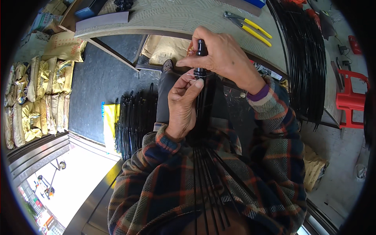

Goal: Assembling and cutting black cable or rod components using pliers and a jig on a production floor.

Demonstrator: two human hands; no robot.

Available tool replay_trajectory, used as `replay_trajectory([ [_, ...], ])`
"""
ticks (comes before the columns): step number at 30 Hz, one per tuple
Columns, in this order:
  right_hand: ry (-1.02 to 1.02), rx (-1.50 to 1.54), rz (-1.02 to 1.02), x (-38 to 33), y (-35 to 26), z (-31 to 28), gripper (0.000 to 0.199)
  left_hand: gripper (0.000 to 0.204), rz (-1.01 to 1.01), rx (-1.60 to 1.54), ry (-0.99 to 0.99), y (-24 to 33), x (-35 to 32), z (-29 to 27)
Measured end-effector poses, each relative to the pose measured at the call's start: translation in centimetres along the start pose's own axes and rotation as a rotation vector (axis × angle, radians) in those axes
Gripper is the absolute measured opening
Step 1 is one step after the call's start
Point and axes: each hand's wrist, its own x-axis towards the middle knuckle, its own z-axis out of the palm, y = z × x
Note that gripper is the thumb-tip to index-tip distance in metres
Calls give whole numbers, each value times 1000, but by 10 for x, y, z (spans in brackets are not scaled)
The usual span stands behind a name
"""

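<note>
A black frame of thin rods, looking like an umbrella frame [203, 96], stands in front of me, its rods [201, 176] fanning back toward my chest. At its far end is a narrow black cylinder [201, 49]. My right hand [229, 58] curls around that end, thumb and fingers closed on either side of it. Just below, my left hand [182, 103] pinches a thin pale wire [192, 75] against a black ring on the frame. Part of the ring and the wire's far end are hidden by my fingers.
Ahead lies a workbench [168, 19] with yellow-handled pliers [250, 29]. Bundles of black rods rest at the right [301, 58] and stand on the left [135, 121]. Stacked sacks [39, 94] line the left wall. A red plastic chair [350, 100] is at the far right.
</note>
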Motion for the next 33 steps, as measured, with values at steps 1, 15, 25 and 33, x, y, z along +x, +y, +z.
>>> replay_trajectory([
  [1,2,3,-18,1,-1,1,38,27,1,0,1,0,0,0],
  [15,-112,218,15,-10,-8,-18,54,24,114,-20,-95,-2,-4,-7],
  [25,575,625,296,-72,-36,67,77,22,52,54,63,8,-10,-15],
  [33,382,1370,566,-80,-41,91,19,38,55,-12,-71,15,-9,-35],
])
